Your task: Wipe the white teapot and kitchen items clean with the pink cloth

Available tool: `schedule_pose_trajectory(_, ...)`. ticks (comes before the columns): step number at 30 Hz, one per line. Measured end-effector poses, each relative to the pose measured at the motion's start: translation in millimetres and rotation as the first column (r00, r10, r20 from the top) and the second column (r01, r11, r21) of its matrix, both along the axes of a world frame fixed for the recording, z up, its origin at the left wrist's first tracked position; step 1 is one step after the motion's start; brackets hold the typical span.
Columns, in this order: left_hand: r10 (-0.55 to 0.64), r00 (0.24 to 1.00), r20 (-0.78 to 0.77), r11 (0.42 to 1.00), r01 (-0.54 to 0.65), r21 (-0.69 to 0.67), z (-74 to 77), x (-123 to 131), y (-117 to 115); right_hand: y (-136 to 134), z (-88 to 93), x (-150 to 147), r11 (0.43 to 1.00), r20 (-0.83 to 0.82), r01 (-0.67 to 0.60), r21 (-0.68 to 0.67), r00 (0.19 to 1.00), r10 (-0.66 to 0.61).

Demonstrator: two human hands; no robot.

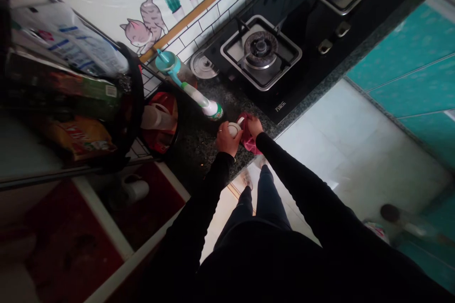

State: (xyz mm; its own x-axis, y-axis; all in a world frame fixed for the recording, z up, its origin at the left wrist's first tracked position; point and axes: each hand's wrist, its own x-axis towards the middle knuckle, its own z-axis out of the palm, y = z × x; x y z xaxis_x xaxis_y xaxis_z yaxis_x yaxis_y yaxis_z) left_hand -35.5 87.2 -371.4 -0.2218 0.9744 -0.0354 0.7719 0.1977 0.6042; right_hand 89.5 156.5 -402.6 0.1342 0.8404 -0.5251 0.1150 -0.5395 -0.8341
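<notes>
Over the dark speckled counter [199, 149], my left hand [226, 139] is closed round a small white cup [233, 129]. My right hand [254, 127] grips a pink cloth [249, 142] pressed against the cup's side. Both sleeves are black. A white and green bottle [208, 104] lies tilted on the counter just beyond the cup.
A black gas hob with two burners [261, 49] runs along the counter to the right. A teal jug [168, 64] and a metal lid [202, 65] stand by the tiled wall. A red tub [161, 123] and a rack of packets [71, 94] are at the left.
</notes>
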Motion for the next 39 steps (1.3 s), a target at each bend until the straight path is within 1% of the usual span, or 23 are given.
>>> schedule_pose_trajectory(2, 0.013, 1.000, 0.024, 1.000, -0.013, 0.011, -2.5, 0, 1, -18, 1.6, 7, 0.997, 0.010, 0.068, -0.047, 0.998, -0.068)
schedule_pose_trajectory(4, 0.018, 0.997, 0.070, 1.000, -0.019, 0.018, -5.9, -4, 2, -38, 4.7, 14, 0.989, 0.006, 0.131, -0.063, 0.991, -0.131)
schedule_pose_trajectory(6, -0.009, 0.991, 0.130, 1.000, 0.009, -0.005, -8.9, -12, 3, -52, 8.7, 20, 0.989, -0.032, 0.146, -0.008, 0.989, -0.146)
schedule_pose_trajectory(7, -0.046, 0.986, 0.160, 0.998, 0.050, -0.022, -9.8, -18, 3, -57, 10.8, 21, 0.991, -0.046, 0.120, 0.059, 0.992, -0.118)
schedule_pose_trajectory(8, -0.097, 0.977, 0.188, 0.994, 0.105, -0.035, -10.2, -24, 4, -59, 12.9, 21, 0.987, -0.040, 0.062, 0.148, 0.998, -0.057)
schedule_pose_trajectory(9, -0.158, 0.964, 0.212, 0.985, 0.170, -0.038, -9.9, -30, 4, -58, 14.8, 20, 0.970, -0.003, -0.029, 0.241, 1.000, 0.030)
schedule_pose_trajectory(10, -0.221, 0.947, 0.232, 0.972, 0.234, -0.031, -9.1, -34, 4, -57, 16.5, 18, 0.938, 0.069, -0.142, 0.315, 0.990, 0.127)
schedule_pose_trajectory(11, -0.274, 0.930, 0.246, 0.958, 0.286, -0.014, -7.9, -37, 4, -54, 17.9, 14, 0.898, 0.159, -0.255, 0.360, 0.965, 0.210)
schedule_pose_trajectory(12, -0.308, 0.917, 0.252, 0.948, 0.317, 0.008, -6.5, -39, 4, -52, 18.9, 10, 0.859, 0.244, -0.347, 0.376, 0.932, 0.269)
schedule_pose_trajectory(13, -0.322, 0.913, 0.251, 0.945, 0.325, 0.030, -5.2, -38, 3, -52, 19.4, 5, 0.833, 0.310, -0.407, 0.375, 0.902, 0.301)
schedule_pose_trajectory(14, -0.315, 0.917, 0.246, 0.949, 0.313, 0.050, -4.3, -36, 2, -52, 19.5, 0, 0.821, 0.355, -0.433, 0.372, 0.884, 0.305)
schedule_pose_trajectory(15, -0.292, 0.926, 0.239, 0.956, 0.285, 0.064, -3.9, -33, 1, -56, 19.2, -4, 0.821, 0.377, -0.429, 0.375, 0.880, 0.288)
schedule_pose_trajectory(18, -0.208, 0.952, 0.224, 0.978, 0.195, 0.081, -6.3, -24, -5, -77, 16.3, -10, 0.852, 0.357, -0.342, 0.397, 0.912, 0.200)
schedule_pose_trajectory(20, -0.190, 0.956, 0.225, 0.980, 0.172, 0.099, -9.5, -20, -8, -96, 14.3, -9, 0.869, 0.326, -0.298, 0.396, 0.930, 0.170)
schedule_pose_trajectory(23, -0.188, 0.954, 0.233, 0.979, 0.163, 0.123, -12.6, -19, -9, -116, 13.6, -4, 0.876, 0.304, -0.284, 0.389, 0.938, 0.169)
schedule_pose_trajectory(24, -0.184, 0.955, 0.234, 0.980, 0.159, 0.122, -12.8, -19, -9, -118, 14.3, -3, 0.878, 0.303, -0.285, 0.385, 0.937, 0.171)
schedule_pose_trajectory(26, -0.179, 0.957, 0.228, 0.981, 0.157, 0.111, -12.2, -20, -9, -111, 16.5, -2, 0.884, 0.309, -0.289, 0.367, 0.934, 0.177)
schedule_pose_trajectory(28, -0.188, 0.956, 0.223, 0.980, 0.166, 0.112, -10.9, -20, -8, -96, 19.3, -5, 0.889, 0.330, -0.310, 0.338, 0.923, 0.197)
schedule_pose_trajectory(30, -0.196, 0.954, 0.226, 0.978, 0.173, 0.118, -9.6, -19, -8, -79, 21.7, -9, 0.882, 0.358, -0.349, 0.318, 0.905, 0.229)
schedule_pose_trajectory(32, -0.183, 0.957, 0.227, 0.980, 0.160, 0.114, -8.7, -18, -8, -71, 23.0, -10, 0.873, 0.368, -0.365, 0.322, 0.898, 0.240)
schedule_pose_trajectory(35, -0.157, 0.963, 0.218, 0.985, 0.138, 0.100, -8.2, -16, -9, -83, 21.9, -7, 0.890, 0.337, -0.309, 0.335, 0.922, 0.192)
schedule_pose_trajectory(37, -0.170, 0.963, 0.211, 0.983, 0.151, 0.101, -8.7, -17, -9, -95, 20.4, -4, 0.904, 0.320, -0.279, 0.323, 0.931, 0.173)
schedule_pose_trajectory(39, -0.190, 0.960, 0.207, 0.980, 0.172, 0.102, -9.8, -18, -9, -96, 19.7, -3, 0.912, 0.321, -0.276, 0.302, 0.931, 0.175)
